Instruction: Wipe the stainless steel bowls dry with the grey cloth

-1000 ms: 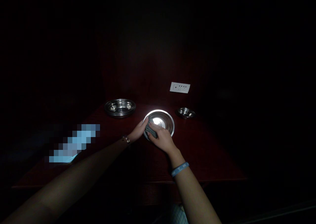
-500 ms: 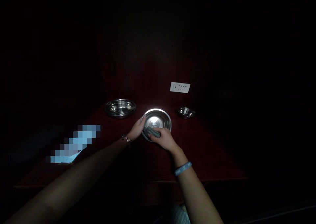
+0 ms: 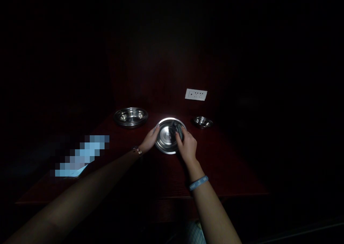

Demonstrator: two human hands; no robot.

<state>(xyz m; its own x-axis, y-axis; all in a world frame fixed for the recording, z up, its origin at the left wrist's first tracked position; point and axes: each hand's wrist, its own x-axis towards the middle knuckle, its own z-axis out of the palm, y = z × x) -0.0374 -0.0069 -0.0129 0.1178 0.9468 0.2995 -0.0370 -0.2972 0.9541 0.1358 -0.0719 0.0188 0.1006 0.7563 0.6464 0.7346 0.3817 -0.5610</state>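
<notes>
A shiny round metal bowl (image 3: 166, 140) is tilted toward me above the dark red table. My left hand (image 3: 150, 140) grips its left rim, thumb on the inside edge and the other fingers hidden behind. In my right hand (image 3: 188, 145) is a bunched grey-green cloth (image 3: 179, 130), pressed against the inner right side of the bowl. Light from above glints on the bowl's bottom and upper rim.
Stacked metal bowls (image 3: 131, 117) stand at the back left of the table (image 3: 215, 165). A smaller metal bowl (image 3: 203, 122) sits at the back right. A white socket panel (image 3: 196, 94) is on the wall behind. At the left lies a lit, pixelated object (image 3: 83, 158).
My right hand has moved the cloth from the bowl's lower left inside to its right side. My left hand keeps its hold on the rim.
</notes>
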